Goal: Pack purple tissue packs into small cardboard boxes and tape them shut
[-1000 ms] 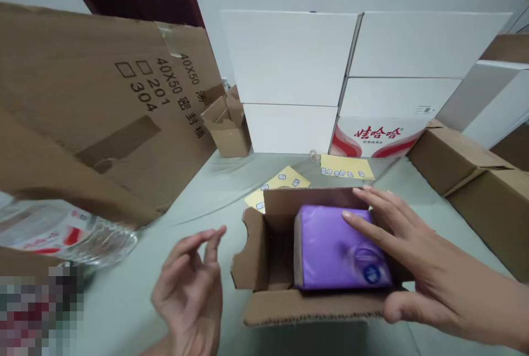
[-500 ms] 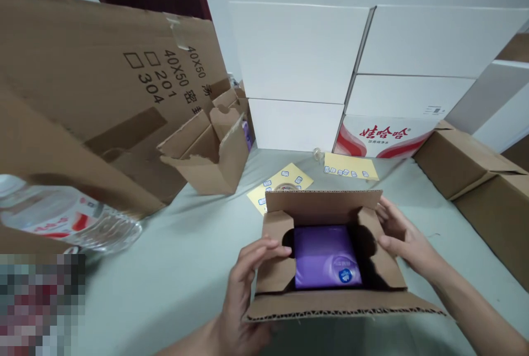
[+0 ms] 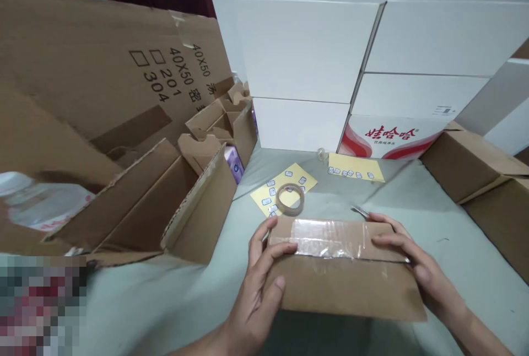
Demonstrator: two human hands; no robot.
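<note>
Both hands hold a closed brown cardboard box (image 3: 347, 284) with clear tape (image 3: 322, 238) across its top seam. My left hand (image 3: 264, 284) wraps its left end, fingers on the top and thumb on the near side. My right hand (image 3: 413, 251) grips the right end, fingers lying over the top. Beyond that hand's fingertips a small metal tool (image 3: 360, 211) lies on the cloth, its kind unclear. A tape roll (image 3: 290, 199) rests behind the box, partly over a yellow sticker sheet (image 3: 264, 193). The box's contents are hidden.
An open cardboard box (image 3: 198, 218) stands at left, a purple packet (image 3: 235, 164) by its far end. Another open box (image 3: 243, 130) is behind it. A plastic bottle (image 3: 45, 201), a second yellow sheet (image 3: 357, 167), white cartons (image 3: 301, 124) and brown boxes (image 3: 475, 163) surround the cloth.
The open box with the purple packet has left my hands, and an open box now stands at left. My hands now hold a closed, taped box. The tape roll shows more fully.
</note>
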